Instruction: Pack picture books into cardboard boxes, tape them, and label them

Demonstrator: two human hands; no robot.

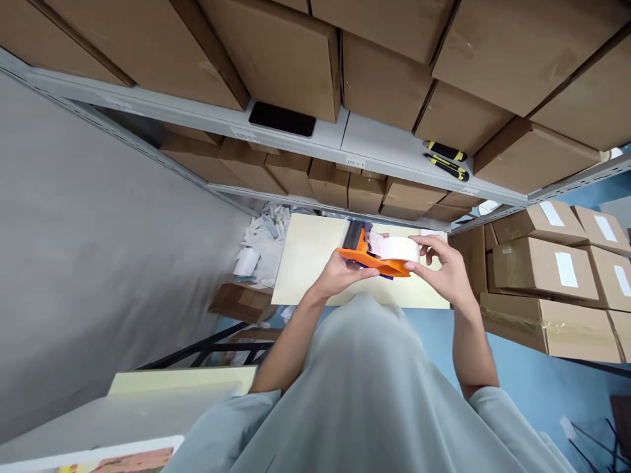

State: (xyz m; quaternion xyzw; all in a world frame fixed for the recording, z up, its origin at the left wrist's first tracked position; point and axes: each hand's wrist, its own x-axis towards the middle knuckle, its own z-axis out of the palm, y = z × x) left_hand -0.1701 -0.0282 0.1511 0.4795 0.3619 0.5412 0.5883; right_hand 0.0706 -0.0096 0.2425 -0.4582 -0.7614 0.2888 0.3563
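1. At the left end of the orange dispenser [355,257], the left hand [335,276] clasps its side.
2. Toward its right end sits the white roll [400,248], full seating unclear.
3. Right of it, the right hand [447,268] pinches the white roll.

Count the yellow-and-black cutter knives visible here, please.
2: one knife lies on the grey shelf beside the boxes; the other lies next to it, nearer the front edge. More may be hidden behind boxes.

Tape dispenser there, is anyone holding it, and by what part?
Yes: the left hand grips the orange dispenser by its end near the dark roller; the right hand is at the white roll's end.
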